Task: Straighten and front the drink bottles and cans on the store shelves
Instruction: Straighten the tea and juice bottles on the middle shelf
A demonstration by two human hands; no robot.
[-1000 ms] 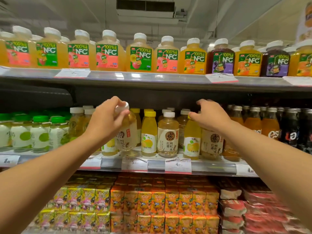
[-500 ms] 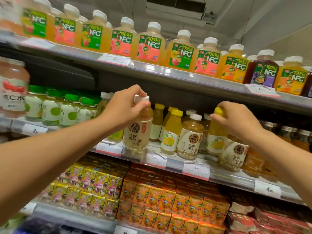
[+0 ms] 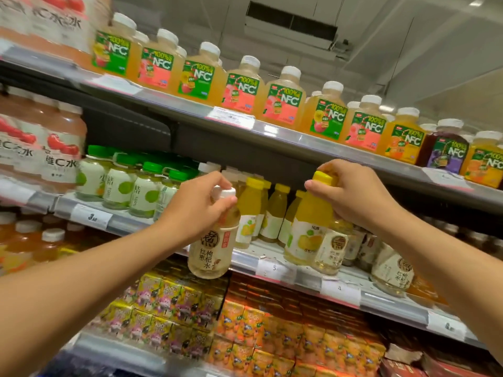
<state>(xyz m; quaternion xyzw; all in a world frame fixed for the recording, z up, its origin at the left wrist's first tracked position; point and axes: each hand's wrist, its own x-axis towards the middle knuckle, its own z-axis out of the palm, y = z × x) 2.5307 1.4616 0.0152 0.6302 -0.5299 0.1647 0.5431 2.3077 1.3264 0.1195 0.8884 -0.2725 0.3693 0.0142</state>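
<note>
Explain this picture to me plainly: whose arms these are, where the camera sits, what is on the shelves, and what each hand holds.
There is no machine here. A person wears a camera on the head, so both arms reach into view from below, as if they were yours. The one picture looks forward at store shelves, tilted. The left hand grips a pale tea bottle by its white cap, its base out in front of the middle shelf's edge. The right hand grips the cap of a yellow juice bottle at the front of that shelf. More yellow bottles stand between the hands, green-capped ones to the left. The top shelf carries NFC juice bottles; below are small drink cartons.
</note>
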